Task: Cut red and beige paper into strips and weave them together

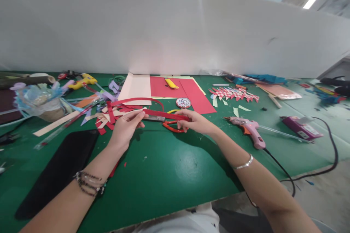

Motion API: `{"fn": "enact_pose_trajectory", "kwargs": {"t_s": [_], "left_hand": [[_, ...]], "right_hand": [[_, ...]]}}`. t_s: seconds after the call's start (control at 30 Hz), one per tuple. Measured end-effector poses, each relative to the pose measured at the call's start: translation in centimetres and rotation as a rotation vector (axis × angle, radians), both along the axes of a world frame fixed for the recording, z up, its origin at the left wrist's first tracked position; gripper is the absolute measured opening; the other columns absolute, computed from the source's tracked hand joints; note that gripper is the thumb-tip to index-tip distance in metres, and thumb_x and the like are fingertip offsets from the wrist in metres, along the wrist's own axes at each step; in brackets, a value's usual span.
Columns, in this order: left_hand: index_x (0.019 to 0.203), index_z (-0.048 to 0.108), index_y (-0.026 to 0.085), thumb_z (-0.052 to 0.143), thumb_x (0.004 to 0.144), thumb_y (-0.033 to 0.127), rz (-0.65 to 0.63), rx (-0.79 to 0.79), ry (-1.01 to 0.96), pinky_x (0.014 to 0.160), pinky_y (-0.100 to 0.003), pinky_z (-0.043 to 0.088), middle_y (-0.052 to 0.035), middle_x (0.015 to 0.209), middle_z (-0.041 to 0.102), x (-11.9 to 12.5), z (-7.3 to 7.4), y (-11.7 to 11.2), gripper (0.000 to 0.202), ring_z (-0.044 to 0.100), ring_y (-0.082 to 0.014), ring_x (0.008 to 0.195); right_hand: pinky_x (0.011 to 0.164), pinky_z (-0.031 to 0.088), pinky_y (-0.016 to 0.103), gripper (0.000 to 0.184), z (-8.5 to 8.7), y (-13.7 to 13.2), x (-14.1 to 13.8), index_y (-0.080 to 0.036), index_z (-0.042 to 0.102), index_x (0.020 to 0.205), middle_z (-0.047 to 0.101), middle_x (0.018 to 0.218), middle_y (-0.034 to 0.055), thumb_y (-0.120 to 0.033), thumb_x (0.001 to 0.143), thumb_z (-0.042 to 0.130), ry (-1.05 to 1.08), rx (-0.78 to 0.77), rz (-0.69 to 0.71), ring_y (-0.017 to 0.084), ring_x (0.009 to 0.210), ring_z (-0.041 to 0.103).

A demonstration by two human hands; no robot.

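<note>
Here, a red strip (164, 115) is stretched between the two hands, above the green table (164, 174) and in front of the sheets. Its long axis runs crosswise, left to right, dipping slightly toward the right; its flat face is turned largely toward the viewer. The left hand (127, 127) pinches it narrowly between thumb and fingertips. The right hand (198, 122) holds the other part with bent fingers, the thumb side low and the back of the hand upward.

The strip's right end is lost in the right hand's fingers. A thin red band (136, 99) arcs behind, from the scraps (109, 118) round toward the strip; whether it is the same piece cannot be told. The scissors (171, 128) lie beneath, blades leftward, partly covered by the strip and the right hand, so how far they stand open is unclear. More red paper (113, 170) peeks out from under the left forearm, mostly hidden.

Beyond the hands lie a pale sheet (133, 89) and a red sheet (197, 96), with a yellow tool (171, 84) and a round case (183, 103) near it; the small contents of the case are too fine to make out. A pink glue gun (250, 127) points left, well apart from the right hand. The black slab (60, 169) at left is partly covered by the left arm. Both arms are cut off at the lower edge.
</note>
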State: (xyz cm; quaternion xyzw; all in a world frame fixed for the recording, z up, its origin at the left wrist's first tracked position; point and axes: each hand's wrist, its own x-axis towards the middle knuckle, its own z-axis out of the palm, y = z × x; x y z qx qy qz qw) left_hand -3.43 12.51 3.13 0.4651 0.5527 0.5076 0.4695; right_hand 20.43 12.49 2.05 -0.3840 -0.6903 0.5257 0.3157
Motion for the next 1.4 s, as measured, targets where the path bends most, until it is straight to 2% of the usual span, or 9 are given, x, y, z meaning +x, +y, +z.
{"fn": "enact_pose_trajectory", "kwargs": {"t_s": [0.13,0.27,0.5,0.67,0.9,1.13,1.2,1.27,1.4], "left_hand": [[0.073,0.069,0.015,0.073,0.052,0.045,0.017,-0.035,-0.055,0.048,-0.017,0.041,-0.005,0.082,0.07,-0.2,0.0,0.1,0.037,0.048,-0.0041,0.047],[0.074,0.069,0.015,0.073,0.053,0.044,0.014,-0.041,-0.074,0.049,-0.017,0.042,-0.0051,0.083,0.071,-0.3,-0.2,0.1,0.036,0.048,-0.0038,0.047],[0.076,0.069,0.017,0.072,0.055,0.042,0.009,-0.035,-0.074,0.048,-0.018,0.041,-0.0042,0.084,0.071,-0.3,-0.4,0.2,0.033,0.05,-0.0048,0.046],[0.073,0.068,0.016,0.071,0.058,0.039,0.036,0.011,-0.103,0.049,-0.019,0.041,-0.0036,0.082,0.07,-0.3,-0.2,0.3,0.027,0.049,-0.0048,0.047],[0.073,0.066,0.016,0.068,0.061,0.035,0.082,0.073,-0.078,0.05,-0.022,0.043,-0.005,0.082,0.069,-0.1,0.1,0.2,0.023,0.049,-0.0065,0.048],[0.073,0.064,0.015,0.067,0.059,0.038,0.088,0.093,-0.052,0.05,-0.022,0.042,-0.0038,0.079,0.069,0.2,0.2,0.0,0.027,0.047,-0.0062,0.046],[0.074,0.064,0.016,0.067,0.059,0.039,0.079,0.074,-0.038,0.054,-0.022,0.044,-0.0039,0.08,0.069,0.0,0.2,0.2,0.028,0.051,-0.0081,0.051],[0.08,0.063,0.017,0.064,0.061,0.041,0.049,0.081,0.018,0.062,-0.024,0.046,-0.0045,0.085,0.068,-0.2,0.4,0.2,0.031,0.058,-0.0131,0.066],[0.099,0.059,0.019,0.049,0.076,0.042,-0.027,0.295,0.379,0.084,-0.03,0.044,-0.0057,0.11,0.062,-0.1,1.9,-0.5,0.035,0.054,-0.0215,0.104]], "right_hand": [[0.047,0.042,0.019,0.021,-0.3,0.5,0.3,-0.013,0.054,0.093,0.061,0.063,-0.0017,-0.029,0.083,0.047,0.047,-0.03,-0.076,0.005,0.044,0.052],[0.043,0.039,0.018,0.026,-0.7,0.8,0.3,-0.013,0.054,0.077,0.064,0.059,-0.0005,-0.039,0.077,0.055,0.128,-0.073,-0.184,0.006,0.039,0.052],[0.056,0.046,0.02,0.028,-0.7,1.0,0.2,-0.013,0.06,0.072,0.068,0.069,0.0026,-0.04,0.066,0.067,0.338,-0.182,-0.339,0.007,0.05,0.06],[0.058,0.048,0.019,0.029,-0.6,1.1,0.1,-0.014,0.063,0.073,0.069,0.068,0.0026,-0.039,0.061,0.071,0.452,-0.257,-0.402,0.008,0.056,0.063],[0.054,0.048,0.019,0.033,-0.6,1.1,-0.1,-0.013,0.063,0.069,0.067,0.063,0.0019,-0.044,0.059,0.072,0.457,-0.211,-0.417,0.008,0.05,0.061],[0.044,0.043,0.018,0.031,0.2,0.8,-0.1,-0.014,0.059,0.067,0.063,0.057,-0.0007,-0.044,0.065,0.066,0.37,-0.04,-0.441,0.007,0.04,0.055],[0.044,0.043,0.019,0.031,0.5,0.7,0.0,-0.014,0.058,0.068,0.063,0.056,-0.0012,-0.044,0.066,0.065,0.332,0.001,-0.434,0.007,0.04,0.055],[0.045,0.044,0.019,0.029,0.9,0.6,0.2,-0.014,0.058,0.068,0.063,0.056,-0.0009,-0.042,0.069,0.063,0.274,0.043,-0.402,0.008,0.041,0.056],[0.049,0.046,0.021,0.026,1.8,0.0,0.1,-0.013,0.059,0.068,0.062,0.058,0.0006,-0.038,0.075,0.058,0.12,0.131,-0.238,0.009,0.046,0.059]]}}
